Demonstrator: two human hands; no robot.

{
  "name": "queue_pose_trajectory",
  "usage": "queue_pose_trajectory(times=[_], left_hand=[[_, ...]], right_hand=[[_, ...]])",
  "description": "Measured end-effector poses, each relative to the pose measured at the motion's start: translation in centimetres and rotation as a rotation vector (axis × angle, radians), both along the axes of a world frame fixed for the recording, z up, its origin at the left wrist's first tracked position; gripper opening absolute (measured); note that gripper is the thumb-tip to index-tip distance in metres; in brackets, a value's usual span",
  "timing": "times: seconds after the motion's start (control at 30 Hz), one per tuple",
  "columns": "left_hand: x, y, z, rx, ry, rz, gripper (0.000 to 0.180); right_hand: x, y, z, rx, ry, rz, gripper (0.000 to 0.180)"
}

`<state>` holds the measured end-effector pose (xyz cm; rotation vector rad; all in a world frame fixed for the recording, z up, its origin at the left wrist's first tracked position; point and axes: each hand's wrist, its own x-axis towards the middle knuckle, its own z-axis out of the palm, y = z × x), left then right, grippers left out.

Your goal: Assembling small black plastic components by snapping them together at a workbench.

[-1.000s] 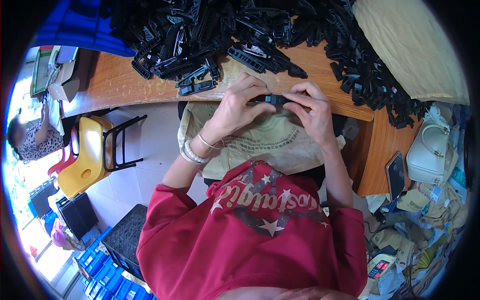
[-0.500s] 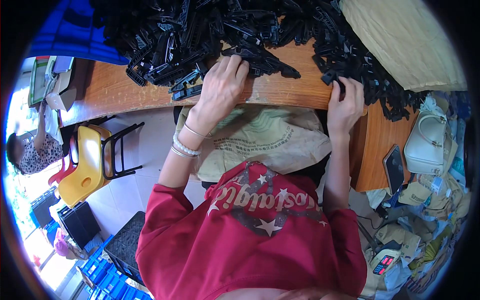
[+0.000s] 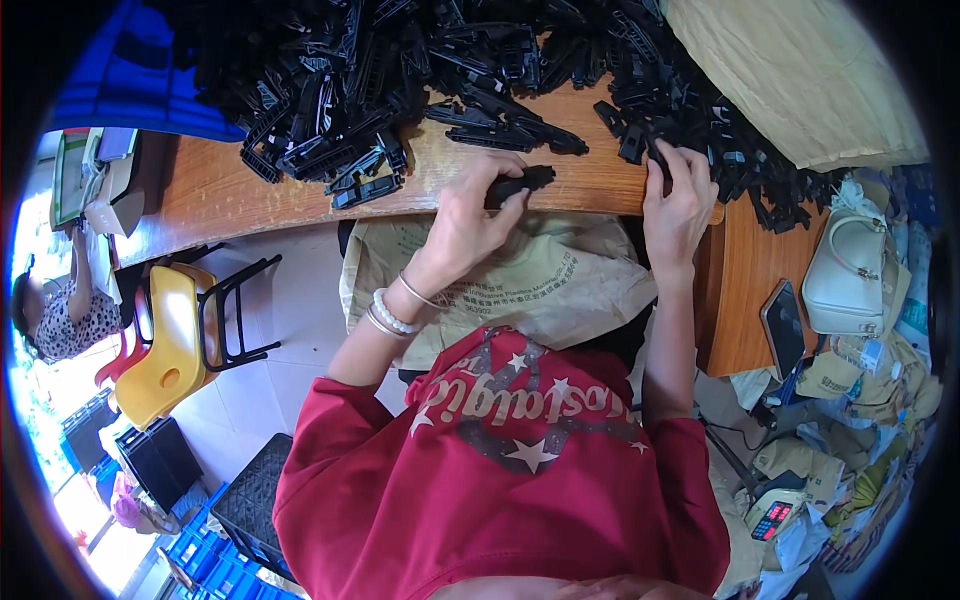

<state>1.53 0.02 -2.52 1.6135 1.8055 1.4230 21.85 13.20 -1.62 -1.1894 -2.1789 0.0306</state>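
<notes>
Head view. Left hand [image 3: 468, 225] closed around a black plastic part [image 3: 520, 184], pinched between thumb and fingers just at the near edge of the wooden table [image 3: 200, 205], probably kept low there to stay close to the tan sack [image 3: 520, 280] open underneath on the lap. Right hand [image 3: 680, 205] reaching farther right, fingertips pressed onto another black piece [image 3: 655, 140] at the fringe of the big heap of black parts [image 3: 420, 70]; grasped or merely touched, cannot tell. Heap spread across the far side of the table, within easy arm's reach. Yellow chair [image 3: 165, 350] standing off to the left, white handbag [image 3: 850, 270] on the right.
</notes>
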Motion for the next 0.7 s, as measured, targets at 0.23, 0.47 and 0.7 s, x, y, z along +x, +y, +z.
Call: queue_pose_trajectory(times=[0.23,0.47,0.7], left_hand=[[-0.7,0.4,0.1,0.054,0.156,-0.03,0.025],[-1.0,-0.2,0.2,-0.013,0.176,0.032,0.026],[-1.3,0.0,0.3,-0.007,0.196,0.016,0.025]], right_hand=[[0.6,-0.1,-0.2,-0.052,0.074,0.006,0.021],[0.5,0.6,-0.3,-0.038,0.0,0.015,0.024],[1.0,0.2,-1.2,0.076,0.238,0.12,0.026]])
